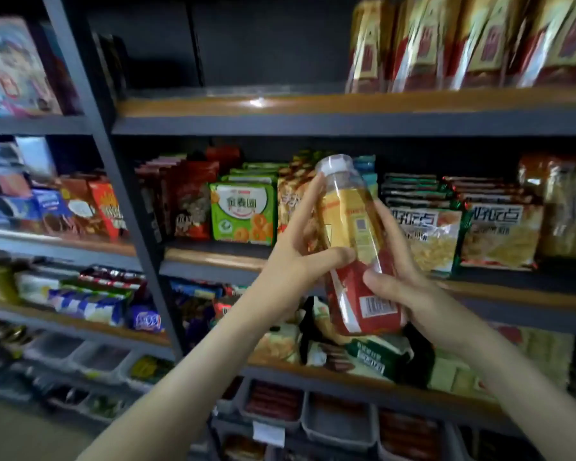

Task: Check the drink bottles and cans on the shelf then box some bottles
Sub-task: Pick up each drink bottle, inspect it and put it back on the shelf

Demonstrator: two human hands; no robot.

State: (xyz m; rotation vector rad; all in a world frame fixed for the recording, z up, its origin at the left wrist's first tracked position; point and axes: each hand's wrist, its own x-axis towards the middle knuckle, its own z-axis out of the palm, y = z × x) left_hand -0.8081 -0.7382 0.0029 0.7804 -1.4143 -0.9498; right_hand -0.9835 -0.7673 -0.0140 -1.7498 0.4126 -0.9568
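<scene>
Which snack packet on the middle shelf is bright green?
The bright green plastic packet printed with orange ring biscuits, just left of the clear plastic bottle. The dark red packets on its other side differ in colour.

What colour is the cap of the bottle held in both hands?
White cap on the clear plastic bottle with yellow-and-red label; head view shows it best.

Print on the bottle (350, 221) is too blurred to read. The upper edge cuts off the gold packets (473, 41) on the top shelf (246, 106); the far-left packets (10, 201) are smeared.
</scene>
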